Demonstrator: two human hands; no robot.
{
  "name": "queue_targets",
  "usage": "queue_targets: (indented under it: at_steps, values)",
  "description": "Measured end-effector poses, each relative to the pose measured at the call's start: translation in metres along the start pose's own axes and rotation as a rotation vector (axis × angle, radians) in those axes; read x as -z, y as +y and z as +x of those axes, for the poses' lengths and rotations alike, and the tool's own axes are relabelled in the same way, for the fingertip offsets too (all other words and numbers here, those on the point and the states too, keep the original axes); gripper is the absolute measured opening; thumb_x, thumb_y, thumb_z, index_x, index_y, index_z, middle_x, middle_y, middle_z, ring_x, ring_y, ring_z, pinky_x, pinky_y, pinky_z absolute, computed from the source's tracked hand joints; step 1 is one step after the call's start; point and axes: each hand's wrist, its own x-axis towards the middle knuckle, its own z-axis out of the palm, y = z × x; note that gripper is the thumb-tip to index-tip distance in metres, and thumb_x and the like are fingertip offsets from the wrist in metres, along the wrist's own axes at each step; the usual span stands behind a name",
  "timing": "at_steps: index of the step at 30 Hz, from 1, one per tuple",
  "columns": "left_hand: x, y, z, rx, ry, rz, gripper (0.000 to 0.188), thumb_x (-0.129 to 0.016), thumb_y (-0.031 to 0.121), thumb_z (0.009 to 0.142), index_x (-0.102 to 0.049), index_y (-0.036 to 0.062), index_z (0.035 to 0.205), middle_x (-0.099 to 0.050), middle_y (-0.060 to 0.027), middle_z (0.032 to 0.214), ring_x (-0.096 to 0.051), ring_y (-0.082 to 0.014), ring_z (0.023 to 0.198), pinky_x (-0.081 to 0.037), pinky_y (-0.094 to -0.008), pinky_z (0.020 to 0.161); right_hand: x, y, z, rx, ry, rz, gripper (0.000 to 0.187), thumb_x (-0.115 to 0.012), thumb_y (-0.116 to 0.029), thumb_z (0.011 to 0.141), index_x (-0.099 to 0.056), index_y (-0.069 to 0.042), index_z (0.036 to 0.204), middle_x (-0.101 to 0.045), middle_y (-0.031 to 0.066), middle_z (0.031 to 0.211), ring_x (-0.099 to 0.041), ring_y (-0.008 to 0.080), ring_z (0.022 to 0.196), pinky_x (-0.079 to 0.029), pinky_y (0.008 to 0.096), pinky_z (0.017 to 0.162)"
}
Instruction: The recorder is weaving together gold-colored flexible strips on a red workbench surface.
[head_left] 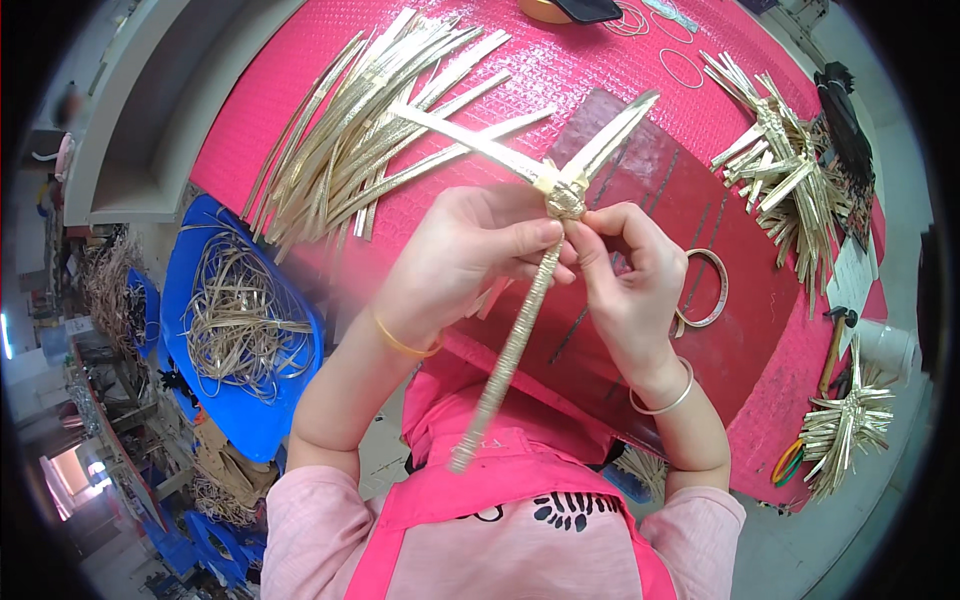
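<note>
pink table (300,110), grey floor (880,500), blue tub (250,420)

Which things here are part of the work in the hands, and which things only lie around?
In use: woven straw stick, left hand, right hand, loose straw strips.
Lying about: finished straw bundles, metal ring, blue tray of scraps, hammer.

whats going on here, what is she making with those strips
A person is working pale flat strips by hand over a pink table. Both hands pinch a woven piece at its knot: left hand on one side, right hand on the other. Two loose strip ends fan out above the knot and a braided stem hangs down toward the apron. A pile of strips lies on the table, with finished bundles to the right.
</note>
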Motion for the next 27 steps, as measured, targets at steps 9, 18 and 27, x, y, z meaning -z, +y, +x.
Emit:
queue_targets:
  at_steps: [9, 18, 27]
  values:
    - [0.011, 0.004, 0.02, -0.958, 0.056, 1.247, 0.015, -0.06, 0.004, 0.068, -0.058, 0.001, 0.082, -0.056, -0.0112, 0.066, -0.057, -0.0233, 0.057, -0.043, -0.0263, 0.049, 0.023, -0.004, 0.015, -0.41, -0.333, 0.171, 0.011, -0.056, -0.007, 0.077, -0.055, 0.003, 0.079, -0.059, 0.0067, 0.067, -0.055, 0.0091, 0.058, -0.042, 0.0216, 0.05]
    - [-0.001, -0.012, 0.0, -0.215, 0.098, 0.3, 0.015, -0.05, 0.008, 0.083, -0.052, -0.0048, 0.091, -0.058, -0.0081, 0.075, -0.057, -0.0127, 0.061, -0.047, -0.0212, 0.054, 0.008, 0.012, 0.008, -0.498, -0.282, 0.621, 0.012, -0.056, -0.01, 0.078, -0.052, 0.0, 0.082, -0.055, 0.0027, 0.074, -0.049, 0.005, 0.068, -0.04, 0.0192, 0.061]
    - [0.0, -0.001, -0.003, -0.091, 0.122, 0.385, 0.018, -0.058, 0.006, 0.076, -0.056, -0.0055, 0.09, -0.06, -0.0094, 0.076, -0.058, -0.0119, 0.06, -0.047, -0.0195, 0.054, 0.005, 0.009, 0.004, -0.094, -0.096, 0.144, 0.025, -0.059, 0.002, 0.072, -0.042, -0.002, 0.09, -0.056, 0.0038, 0.071, -0.056, 0.0085, 0.068, -0.044, 0.0199, 0.057]
